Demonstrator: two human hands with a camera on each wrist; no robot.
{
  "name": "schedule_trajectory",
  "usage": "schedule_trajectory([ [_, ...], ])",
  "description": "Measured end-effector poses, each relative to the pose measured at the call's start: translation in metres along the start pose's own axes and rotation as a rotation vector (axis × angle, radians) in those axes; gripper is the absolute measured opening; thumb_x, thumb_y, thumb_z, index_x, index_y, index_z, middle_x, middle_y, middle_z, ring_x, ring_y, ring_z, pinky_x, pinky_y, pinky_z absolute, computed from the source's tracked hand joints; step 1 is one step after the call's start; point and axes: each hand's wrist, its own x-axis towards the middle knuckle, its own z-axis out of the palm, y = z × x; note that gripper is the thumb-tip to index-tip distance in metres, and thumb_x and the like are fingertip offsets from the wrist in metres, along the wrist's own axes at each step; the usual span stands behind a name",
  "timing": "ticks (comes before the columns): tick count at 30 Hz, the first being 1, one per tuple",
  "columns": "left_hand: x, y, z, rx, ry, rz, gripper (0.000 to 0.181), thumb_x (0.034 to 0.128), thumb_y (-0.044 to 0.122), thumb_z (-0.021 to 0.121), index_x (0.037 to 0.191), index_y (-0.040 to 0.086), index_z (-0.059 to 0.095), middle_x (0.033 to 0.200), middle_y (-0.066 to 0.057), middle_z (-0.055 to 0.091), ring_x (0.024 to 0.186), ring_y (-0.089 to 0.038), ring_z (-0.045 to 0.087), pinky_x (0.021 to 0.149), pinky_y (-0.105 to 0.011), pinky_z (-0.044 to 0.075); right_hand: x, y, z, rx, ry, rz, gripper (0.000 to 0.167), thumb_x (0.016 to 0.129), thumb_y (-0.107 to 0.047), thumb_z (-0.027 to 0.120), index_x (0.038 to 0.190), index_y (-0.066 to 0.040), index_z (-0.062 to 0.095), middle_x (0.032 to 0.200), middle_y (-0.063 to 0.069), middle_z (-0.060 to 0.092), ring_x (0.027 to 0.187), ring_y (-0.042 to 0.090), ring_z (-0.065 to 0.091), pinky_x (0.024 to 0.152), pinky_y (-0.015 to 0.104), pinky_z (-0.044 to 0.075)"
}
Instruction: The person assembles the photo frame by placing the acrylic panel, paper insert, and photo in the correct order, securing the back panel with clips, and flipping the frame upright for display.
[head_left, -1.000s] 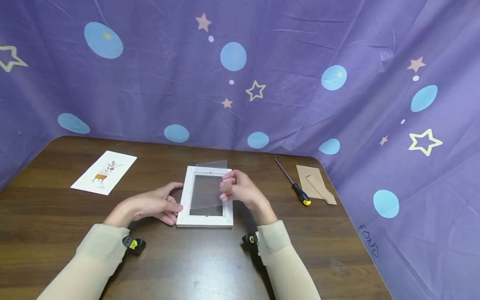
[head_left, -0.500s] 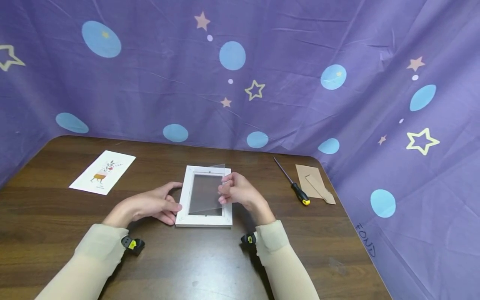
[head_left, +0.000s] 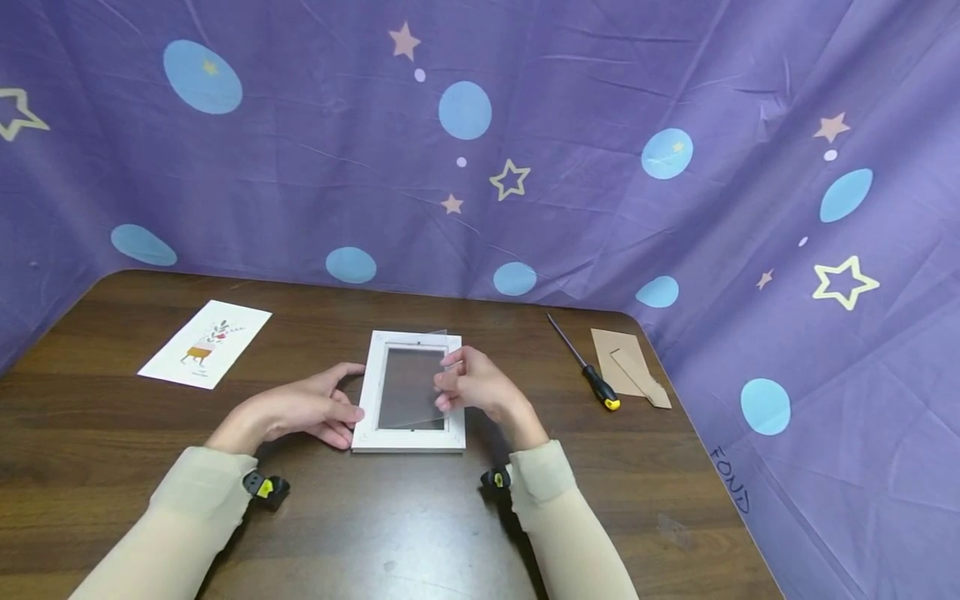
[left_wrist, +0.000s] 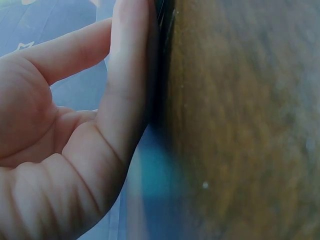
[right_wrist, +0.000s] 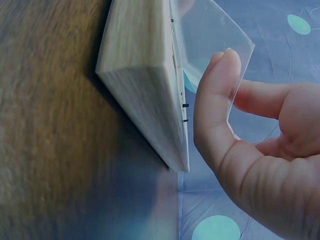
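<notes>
Two bare hands work at a white rectangular frame on a glossy, wood-grained tabletop.
Nearest, the left hand, fingers spread, rests its thumb and forefinger against the left edge of the frame, which lies flat; the right hand pinches a thin, clear sheet, tilted above the frame's opening. To the right are a black-handled, yellow-ended screwdriver and brown board; far left, a white card bears a drawing and print too small to read. Behind hangs creased purple cloth with stars and blue ovals, handwritten "FOND" at right.
</notes>
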Motion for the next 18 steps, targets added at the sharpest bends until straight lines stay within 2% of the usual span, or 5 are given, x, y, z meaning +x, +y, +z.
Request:
schedule_trajectory([
  [18,0.0005,-0.0011,-0.0001,0.007,0.002,-0.007,0.093,0.1021,0.005,0.067,0.167,0.004,0.000,0.107,-0.025,0.060,0.082,-0.029,0.071,0.081,-0.043,0.068,0.0026,0.0033,0.0037,-0.014,0.012,0.032,0.039,0.102,0.005,0.062,0.134,0.012,0.041,0.089,0.010,0.058,0.063,0.017,0.067,0.066,0.027,0.066],
])
